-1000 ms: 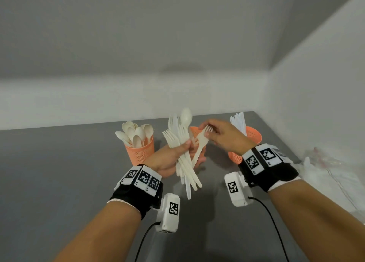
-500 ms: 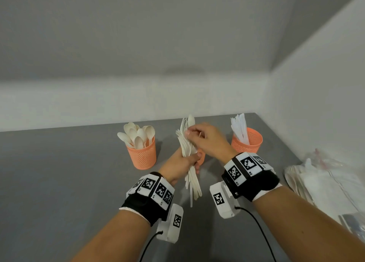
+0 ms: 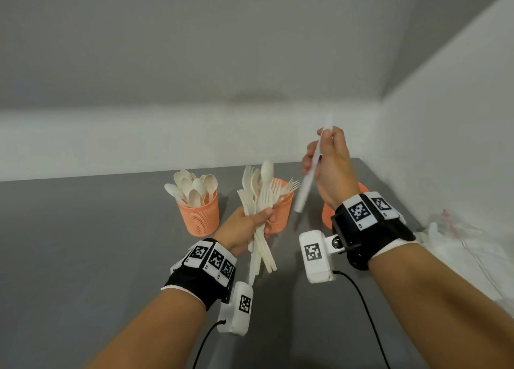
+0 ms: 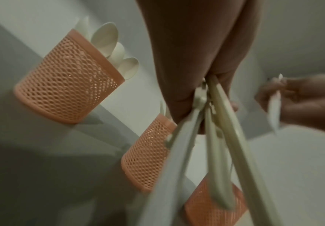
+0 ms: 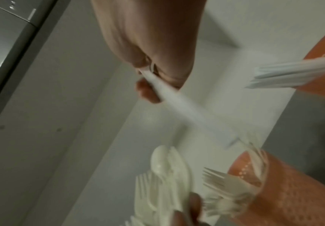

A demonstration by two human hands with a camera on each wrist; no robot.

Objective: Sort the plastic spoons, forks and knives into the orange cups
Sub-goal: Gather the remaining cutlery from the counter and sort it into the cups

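Observation:
My left hand (image 3: pixel 249 225) grips a bundle of cream plastic cutlery (image 3: pixel 260 201), mostly forks with one spoon on top; its handles (image 4: pixel 215 137) fan out below the fist. My right hand (image 3: pixel 332 154) is raised up and to the right of the bundle and pinches a single white knife (image 3: pixel 307 179), which points down and is blurred in the right wrist view (image 5: pixel 177 105). Three orange mesh cups stand in a row: the left cup (image 3: pixel 199 215) holds spoons, the middle cup (image 3: pixel 282 207) holds forks, and the right cup (image 3: pixel 326 215), partly behind my right wrist, holds knives (image 5: pixel 285 75).
The cups stand on a grey table (image 3: pixel 83 257) set into a corner of white walls. A pile of clear plastic bags (image 3: pixel 461 254) lies at the table's right edge. Cables run from both wrist cameras.
My right hand was pinching at the top of the bundle; now it has drawn a knife out and lifted it up and to the right. The left hand still holds the bundle.

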